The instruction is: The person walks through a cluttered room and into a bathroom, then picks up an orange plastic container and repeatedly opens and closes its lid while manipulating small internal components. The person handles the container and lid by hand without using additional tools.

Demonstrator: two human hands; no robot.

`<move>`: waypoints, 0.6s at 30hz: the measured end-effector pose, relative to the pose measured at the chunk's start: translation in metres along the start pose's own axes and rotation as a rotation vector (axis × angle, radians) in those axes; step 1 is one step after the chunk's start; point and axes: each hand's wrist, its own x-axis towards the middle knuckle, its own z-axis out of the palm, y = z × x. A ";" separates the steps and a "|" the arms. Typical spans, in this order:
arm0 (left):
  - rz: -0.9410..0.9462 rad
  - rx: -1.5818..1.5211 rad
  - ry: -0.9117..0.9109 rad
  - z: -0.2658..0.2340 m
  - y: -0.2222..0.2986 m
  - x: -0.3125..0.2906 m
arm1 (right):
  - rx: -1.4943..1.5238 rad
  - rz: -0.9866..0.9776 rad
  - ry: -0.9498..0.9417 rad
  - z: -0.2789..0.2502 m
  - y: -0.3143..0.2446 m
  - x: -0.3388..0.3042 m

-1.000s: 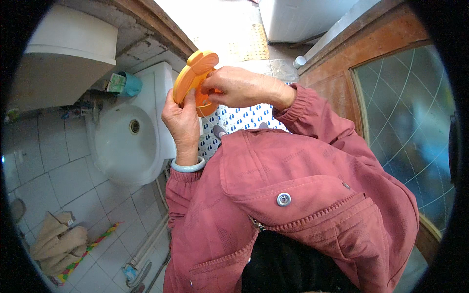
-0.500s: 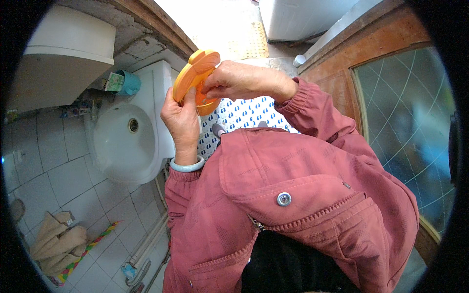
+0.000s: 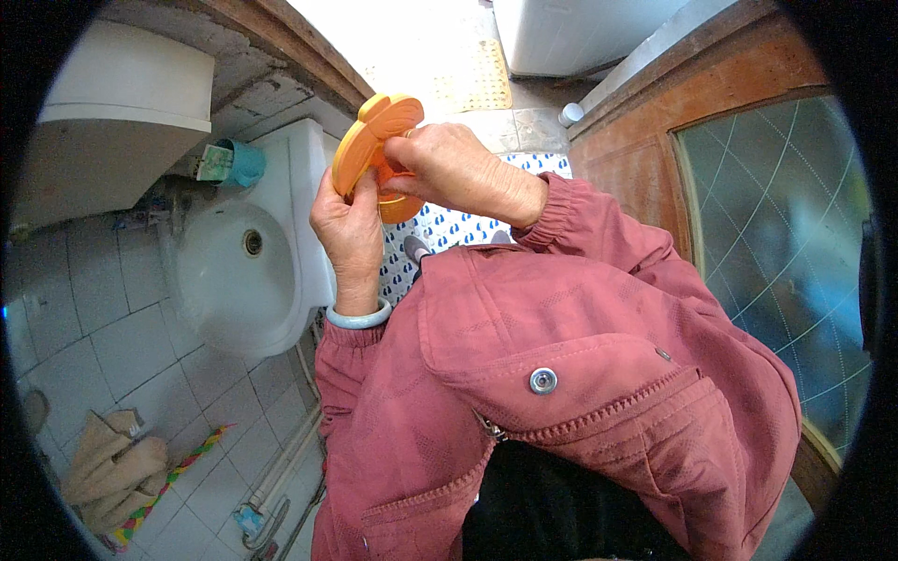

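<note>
An orange plastic holder [image 3: 360, 140] with a lobed back plate and a small cup-like tray below it is held up in front of me, beside the washbasin. My left hand [image 3: 348, 222], with a pale bangle at the wrist, grips the plate's lower edge, thumb on the inner face. Fingers curled, my right hand [image 3: 454, 168] works against the plate's inner side, just above the tray. What its fingertips pinch is hidden behind the hand.
To the left is a white washbasin [image 3: 313, 234] with a teal cup [image 3: 245, 163] on its rim. A white cabinet [image 3: 131, 84] juts out above. A wooden door [image 3: 636, 173] with patterned glass stands at right. Blue-printed matting [image 3: 468, 220] covers the floor; a beige towel [image 3: 117, 467] hangs lower left.
My right hand has shifted slightly down and turned, its knuckles now more over the holder's inner side. The left hand and the holder stay almost in place.
</note>
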 end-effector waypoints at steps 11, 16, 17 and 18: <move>0.007 0.017 -0.001 0.002 -0.014 0.009 | 0.118 -0.009 -0.113 -0.004 0.014 0.006; -0.027 0.023 -0.009 0.003 -0.010 0.009 | 0.154 -0.033 -0.066 0.000 0.019 0.008; -0.030 0.036 -0.010 0.004 -0.010 0.009 | 0.147 -0.041 -0.039 0.002 0.019 0.008; -0.046 0.050 -0.013 0.004 -0.010 0.009 | 0.141 -0.049 -0.011 0.004 0.018 0.009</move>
